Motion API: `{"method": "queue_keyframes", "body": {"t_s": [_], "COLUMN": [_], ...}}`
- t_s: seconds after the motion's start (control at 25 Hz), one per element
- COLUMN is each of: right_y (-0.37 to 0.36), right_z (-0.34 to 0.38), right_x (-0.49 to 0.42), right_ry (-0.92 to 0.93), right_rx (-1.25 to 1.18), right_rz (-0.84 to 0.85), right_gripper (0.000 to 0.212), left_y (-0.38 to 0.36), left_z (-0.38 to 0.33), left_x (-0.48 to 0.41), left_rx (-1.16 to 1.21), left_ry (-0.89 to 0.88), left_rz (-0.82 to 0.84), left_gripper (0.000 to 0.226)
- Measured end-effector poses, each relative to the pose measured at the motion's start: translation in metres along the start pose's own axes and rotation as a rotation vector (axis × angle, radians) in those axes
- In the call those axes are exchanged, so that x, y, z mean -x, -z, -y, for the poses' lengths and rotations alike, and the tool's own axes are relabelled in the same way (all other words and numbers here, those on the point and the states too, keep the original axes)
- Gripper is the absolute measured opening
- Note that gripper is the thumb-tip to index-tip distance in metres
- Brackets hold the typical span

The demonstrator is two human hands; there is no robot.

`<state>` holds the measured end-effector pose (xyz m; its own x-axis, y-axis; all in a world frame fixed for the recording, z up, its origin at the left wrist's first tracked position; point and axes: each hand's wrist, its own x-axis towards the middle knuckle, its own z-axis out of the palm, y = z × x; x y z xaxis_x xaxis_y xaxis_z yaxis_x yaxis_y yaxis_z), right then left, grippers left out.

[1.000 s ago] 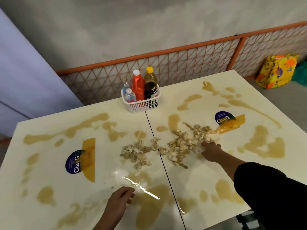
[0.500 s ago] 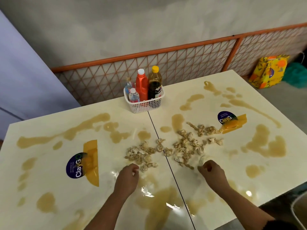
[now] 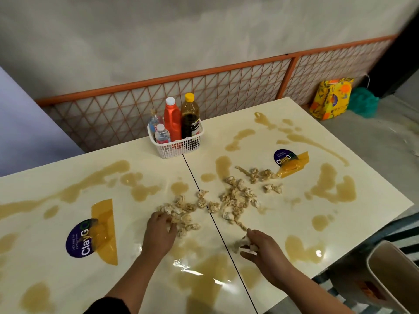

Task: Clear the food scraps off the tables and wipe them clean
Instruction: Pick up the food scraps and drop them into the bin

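While my right hand (image 3: 263, 250) pinches scraps (image 3: 235, 198) by the seam (image 3: 199, 184), left hand (image 3: 159, 234) curled on more, bits could drop into spills (image 3: 210, 270).

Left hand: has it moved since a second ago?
Yes. The left hand has moved away from the person, now beside the left ClayGo sticker and touching the food scraps.

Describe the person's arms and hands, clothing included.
The left hand and right hand are bare: no gloves, rings or watch show. A dark sleeve covers the left arm above the forearm, at the bottom edge. No sleeve shows on the right forearm.
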<state>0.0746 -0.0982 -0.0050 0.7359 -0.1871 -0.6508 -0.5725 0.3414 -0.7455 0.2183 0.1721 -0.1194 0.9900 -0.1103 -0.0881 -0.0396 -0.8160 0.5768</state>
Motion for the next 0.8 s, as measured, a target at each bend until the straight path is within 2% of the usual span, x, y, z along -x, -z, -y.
{"method": "queue_keyframes", "body": {"t_s": [0.08,0.16,0.24,0.32,0.4,0.44,0.52,0.64,0.68,0.8], "right_y": [-0.001,-0.004,-0.006,-0.008,-0.009,-0.007,0.000,0.024,0.036,0.079], "right_z": [0.015,0.030,0.038,0.044,0.045,0.044,0.042,0.038,0.038,0.034], "right_x": [0.010,0.019,0.024,0.028,0.030,0.030,0.030,0.033,0.038,0.050], "right_ry": [-0.031,-0.101,-0.143,-0.162,-0.162,-0.148,-0.103,-0.045,-0.040,-0.052], "right_rx": [-0.227,-0.446,-0.559,-0.604,-0.597,-0.567,-0.478,-0.371,-0.355,-0.388], "right_rz": [0.059,0.125,0.195,0.240,0.281,0.300,0.287,0.202,0.198,0.190], "right_gripper": [0.041,0.047,0.045,0.036,0.027,0.025,0.024,0.023,0.021,0.020], "left_y": [0.013,0.024,0.028,0.032,0.037,0.040,0.041,0.035,0.034,0.029], "left_z": [-0.018,-0.043,-0.068,-0.097,-0.131,-0.148,-0.173,-0.190,-0.195,-0.219], "left_x": [0.017,0.038,0.060,0.079,0.097,0.103,0.110,0.106,0.105,0.112], "left_rx": [0.365,0.811,1.221,1.540,1.769,1.830,1.846,1.824,1.851,1.910], "left_ry": [0.185,0.429,0.624,0.731,0.726,0.700,0.677,0.713,0.707,0.663], "left_rz": [0.003,0.097,0.212,0.398,0.601,0.666,0.673,0.516,0.511,0.577], "left_gripper": [0.008,0.008,0.014,0.014,0.025,0.029,0.029,0.012,0.014,0.043]}}
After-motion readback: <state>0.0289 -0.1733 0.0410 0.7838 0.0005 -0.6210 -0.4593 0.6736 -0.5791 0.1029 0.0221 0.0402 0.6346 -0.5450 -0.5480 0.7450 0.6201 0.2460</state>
